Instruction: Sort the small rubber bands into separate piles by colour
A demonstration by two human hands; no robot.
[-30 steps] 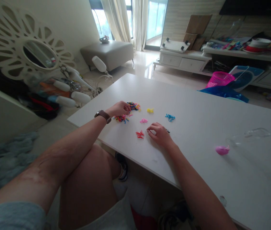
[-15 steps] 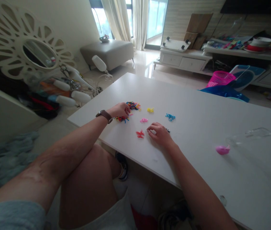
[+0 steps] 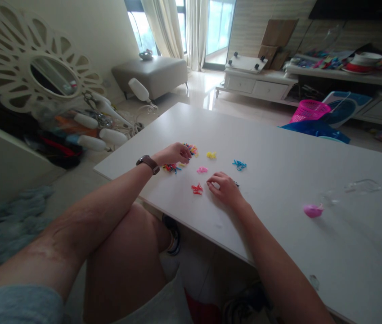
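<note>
My left hand (image 3: 177, 154), with a brown-strapped watch (image 3: 148, 164) on its wrist, is over a heap of small multicoloured bits (image 3: 192, 149), partly hiding it. Its fingers are bent together; anything in them is too small to name. A second mixed heap (image 3: 171, 168) lies just below that hand. My right hand (image 3: 223, 188) rests on the table with fingers curled and tips close together, and I cannot make out anything in them. Small piles of red (image 3: 196, 189), pink (image 3: 202, 169), yellow (image 3: 211, 155) and blue bits (image 3: 240, 165) lie around it. Black bits (image 3: 236, 184) show partly behind the right hand.
The white table (image 3: 278, 180) also bears a pink pouch-like object (image 3: 313, 210) and a clear plastic item (image 3: 362, 186) on the right. Lamp arms with white shades (image 3: 113, 136) stand by its left edge. A pink basket (image 3: 312, 110) is beyond its far right side.
My left hand has moved a little to the right over the upper heap. A pink bit by its fingertips no longer shows. The right hand has stayed in place.
</note>
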